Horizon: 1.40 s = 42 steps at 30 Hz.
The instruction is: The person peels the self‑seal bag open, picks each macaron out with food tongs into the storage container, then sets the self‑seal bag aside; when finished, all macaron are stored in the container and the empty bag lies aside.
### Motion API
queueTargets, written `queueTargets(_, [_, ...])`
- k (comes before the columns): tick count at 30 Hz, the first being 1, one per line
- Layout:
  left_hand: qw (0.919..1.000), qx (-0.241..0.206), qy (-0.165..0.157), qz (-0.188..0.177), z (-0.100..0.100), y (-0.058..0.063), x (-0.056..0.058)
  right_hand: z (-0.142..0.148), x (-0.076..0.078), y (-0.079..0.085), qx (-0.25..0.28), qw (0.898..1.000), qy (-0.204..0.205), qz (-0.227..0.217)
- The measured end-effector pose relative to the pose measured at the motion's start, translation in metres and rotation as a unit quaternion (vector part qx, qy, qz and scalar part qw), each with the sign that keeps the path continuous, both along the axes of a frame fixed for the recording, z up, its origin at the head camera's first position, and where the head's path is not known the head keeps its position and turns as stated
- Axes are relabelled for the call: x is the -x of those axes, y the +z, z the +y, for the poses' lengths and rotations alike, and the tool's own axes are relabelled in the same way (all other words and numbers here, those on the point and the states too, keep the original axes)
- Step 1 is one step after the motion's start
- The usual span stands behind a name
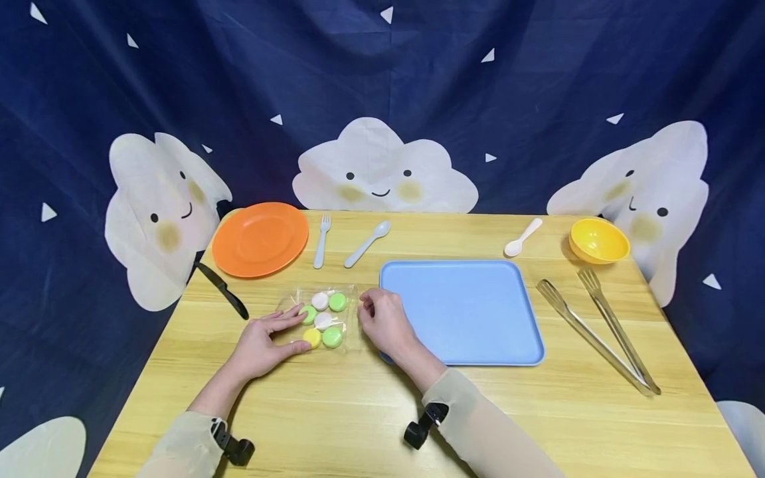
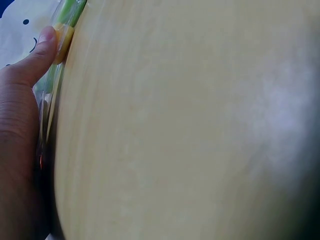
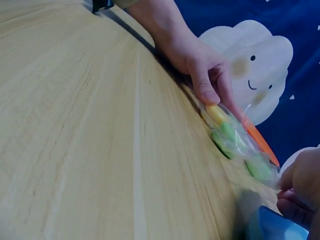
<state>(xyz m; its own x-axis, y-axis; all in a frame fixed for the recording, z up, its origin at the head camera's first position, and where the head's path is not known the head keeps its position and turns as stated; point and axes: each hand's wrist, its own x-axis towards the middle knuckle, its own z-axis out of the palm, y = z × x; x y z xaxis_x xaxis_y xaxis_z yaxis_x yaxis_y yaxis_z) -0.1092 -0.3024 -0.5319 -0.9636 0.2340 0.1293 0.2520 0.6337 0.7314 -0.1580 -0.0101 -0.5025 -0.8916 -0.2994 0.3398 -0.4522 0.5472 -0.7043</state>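
- Both hands are on the clear packet (image 1: 348,324): the left hand (image 1: 263,342) is spread wide, thumb on a yellow piece (image 1: 312,337) and fingertips by a green piece (image 1: 308,315); the right hand (image 1: 387,322) has its fingers curled in, tips nearly together, pinching the film's edge at three o'clock.
- Taking twelve as the backdrop side, the left forearm slants up from seven o'clock and the right from five, each in a pale sleeve with a small black camera (image 1: 418,428) at the wrist.
- Between the two hands lies the packet, just right of the left palm; I count six round pieces through the film, three green, two white, one yellow.
- At three o'clock from it sits the blue tray (image 1: 460,312), with metal tongs (image 1: 621,334) farther out.
- Toward nine or ten, a black knife (image 1: 224,291).
- Beyond: orange plate (image 1: 260,239) near eleven, fork (image 1: 321,242) at twelve, grey spoon (image 1: 367,244) at one, white spoon (image 1: 522,238) and yellow bowl (image 1: 597,255) past two.
- Farthest off hangs the dark blue backdrop (image 1: 508,106) with smiling clouds.
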Motion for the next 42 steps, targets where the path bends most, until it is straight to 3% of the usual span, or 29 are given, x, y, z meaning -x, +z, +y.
queueTargets(8, [1.0, 0.003, 0.0, 0.007, 0.0, -0.002, 0.0, 0.007, -0.005, 0.0, -0.047, 0.998, 0.019, 0.049])
queueTargets(13, [0.9999, 0.001, 0.003, 0.011, 0.001, 0.0, -0.001, 0.011, -0.006, -0.001, -0.143, 0.982, 0.066, 0.104])
queueTargets(18, [0.9998, -0.001, 0.003, 0.019, 0.0, 0.0, -0.001, 0.013, -0.008, 0.0, -0.221, 0.963, 0.125, 0.087])
queueTargets(27, [0.9994, 0.015, -0.029, 0.016, -0.004, 0.003, 0.003, 0.018, -0.008, 0.003, -0.267, 0.948, 0.167, 0.052])
queueTargets(34, [0.9947, 0.077, -0.049, 0.046, -0.01, 0.022, 0.011, 0.021, -0.008, 0.005, -0.305, 0.936, 0.171, 0.033])
queueTargets(38, [0.9886, 0.129, -0.046, 0.062, -0.01, 0.032, 0.013, 0.02, -0.008, 0.004, -0.329, 0.927, 0.173, 0.041])
queueTargets(42, [0.9805, 0.172, -0.042, 0.086, -0.005, 0.036, 0.012, 0.018, -0.009, 0.004, -0.333, 0.926, 0.173, 0.042])
